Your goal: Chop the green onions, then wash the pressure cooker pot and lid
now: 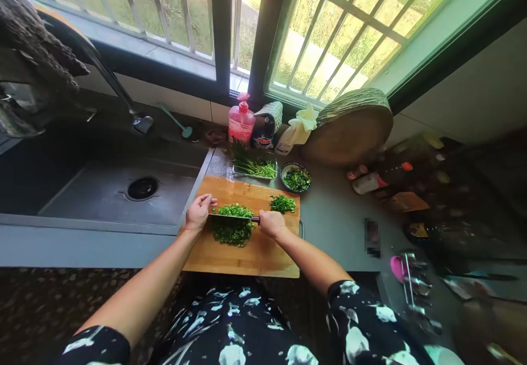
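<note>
Kitchen corner, lit by strong daylight through two barred windows [173,8] with dark frames and green ground outside. Grey countertop [333,217] below, joined on the left to a steel sink [102,189] with curved faucet [123,101]. White wall [473,96] at right. Dark speckled floor [37,304] at lower left.
</note>
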Tool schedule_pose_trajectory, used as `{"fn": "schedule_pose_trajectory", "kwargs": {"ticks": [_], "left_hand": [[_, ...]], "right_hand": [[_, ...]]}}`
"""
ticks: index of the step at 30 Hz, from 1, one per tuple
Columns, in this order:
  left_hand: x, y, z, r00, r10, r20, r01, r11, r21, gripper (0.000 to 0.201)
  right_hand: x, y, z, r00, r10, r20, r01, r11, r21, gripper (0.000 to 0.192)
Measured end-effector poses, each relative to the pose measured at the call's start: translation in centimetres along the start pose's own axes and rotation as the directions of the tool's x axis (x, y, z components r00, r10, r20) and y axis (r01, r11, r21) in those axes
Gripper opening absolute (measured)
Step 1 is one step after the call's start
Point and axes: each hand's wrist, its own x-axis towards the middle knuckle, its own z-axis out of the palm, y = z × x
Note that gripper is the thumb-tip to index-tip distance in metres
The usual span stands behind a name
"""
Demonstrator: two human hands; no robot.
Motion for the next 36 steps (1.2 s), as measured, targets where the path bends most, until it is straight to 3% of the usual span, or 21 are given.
{"fn": "schedule_pose_trajectory", "kwargs": {"ticks": [3,8,14,19,25,28,31,36], "left_hand": [[-0.1,0.5,0.1,0.999,0.024,0.029,-0.026,0.998,0.062,0.048],[1.2,1.1,0.4,1.000,-0.001,0.025,0.000,1.000,0.003,0.046],[1.1,-0.1,1.0,1.000,-0.011,0.030,0.011,1.000,0.017,0.046],[1.1,0.7,0.2,0.999,-0.030,-0.014,0.030,0.999,-0.026,0.042],[-0.9,-0.3,0.2,1.000,-0.012,-0.010,0.012,1.000,-0.001,0.045],[-0.8,-0.2,0.2,1.000,0.001,-0.004,-0.001,1.000,0.020,0.045],[-0.7,0.0,-0.2,0.999,-0.034,-0.012,0.033,0.997,-0.063,0.043],[-2.0,-0.4,0.2,1.000,-0.025,-0.003,0.025,0.996,-0.082,0.046]], "right_hand": [[0.4,0.6,0.2,1.000,-0.004,0.001,0.004,1.000,-0.017,0.027],[1.3,1.3,-1.5,0.998,-0.060,-0.032,0.058,0.997,-0.051,0.027],[1.1,1.3,-0.5,1.000,0.022,-0.012,-0.022,0.999,-0.029,0.027],[0.5,0.6,-1.8,0.999,-0.049,-0.014,0.048,0.998,-0.049,0.024],[-0.8,0.3,0.4,1.000,0.013,-0.002,-0.014,1.000,-0.019,0.026],[-0.9,0.6,-0.2,1.000,-0.014,-0.002,0.014,1.000,-0.027,0.027],[-1.2,0.4,-1.0,0.997,-0.065,-0.032,0.064,0.997,-0.039,0.025],[-1.9,0.0,0.9,1.000,0.015,-0.011,-0.016,1.000,-0.015,0.026]]}}
